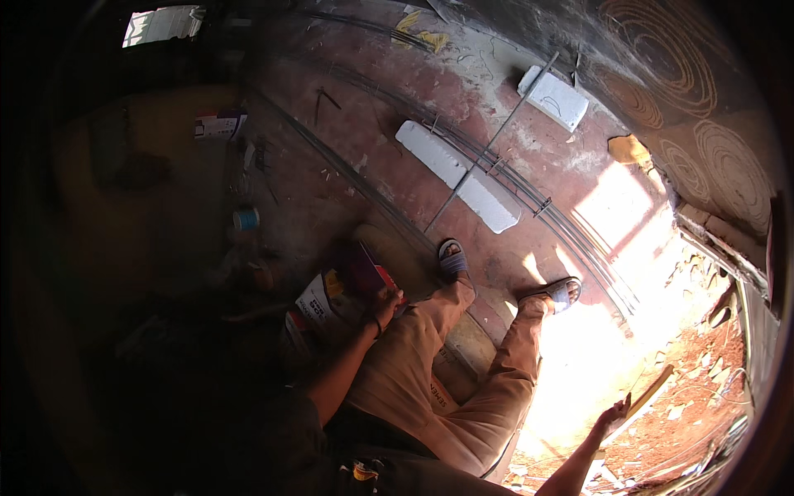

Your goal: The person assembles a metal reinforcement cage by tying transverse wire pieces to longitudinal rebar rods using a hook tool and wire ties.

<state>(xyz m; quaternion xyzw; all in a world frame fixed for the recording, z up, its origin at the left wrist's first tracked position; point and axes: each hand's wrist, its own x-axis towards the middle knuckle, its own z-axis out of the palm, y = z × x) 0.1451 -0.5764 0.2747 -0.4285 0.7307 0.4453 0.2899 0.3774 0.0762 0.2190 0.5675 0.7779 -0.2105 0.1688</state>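
Left hand (387, 302): on the box (332, 291), fingers at its red right edge. Can't tell if they're closed on it or just resting. Box sits beside my left thigh, left side in shadow.

Right hand (614, 415): stretched well out past the floor's sunlit right edge, touching or over a pale stick (649, 395); can't tell if gripped. Rubble (699, 384) around it on reddish earth.

Feet in sandals (564, 294), planted apart on red floor (364, 140). Dark rods (347, 172) run past the box toward my left foot. Blue spool (246, 219) just left of the box.

Further out: long white slab (447, 165), rod bundle (542, 207) along its far side. Single rod (504, 124) lies across both and over the corner of a short white slab (561, 101) near the floor's far edge, by the wall (728, 161).

Moving room: red strip between feet and rod bundle; rods bound it both sides.
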